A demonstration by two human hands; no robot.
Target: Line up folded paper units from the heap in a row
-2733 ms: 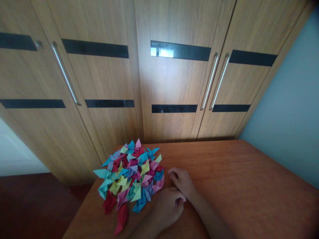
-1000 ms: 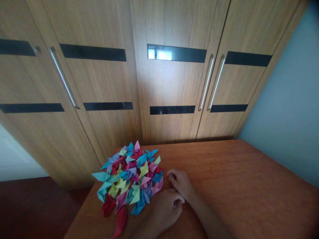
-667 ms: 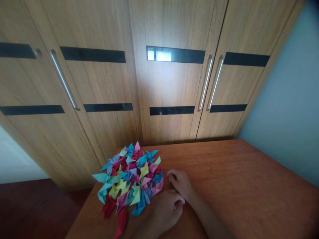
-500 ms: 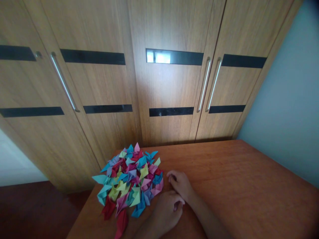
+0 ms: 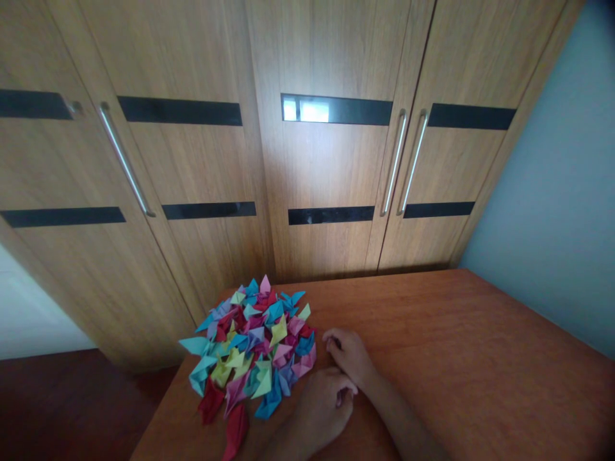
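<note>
A heap of folded paper cranes [image 5: 262,339] in pink, red, blue, yellow, green and purple lies on the left part of the wooden table [image 5: 456,358]. Just right of the heap, my left hand [image 5: 327,406] rests on the tabletop with its fingers curled in. My right hand [image 5: 353,355] lies beyond it, also curled, with its wrist close to the left hand's fingertips. I see nothing held in either hand. One red folded piece [image 5: 235,432] lies at the near edge of the heap, left of my left forearm.
A wooden wardrobe [image 5: 327,166] with black strips and long metal handles [image 5: 394,163] stands behind the table's far edge. A pale blue wall [image 5: 552,224] borders the table on the right. Dark floor [image 5: 62,403] shows at lower left.
</note>
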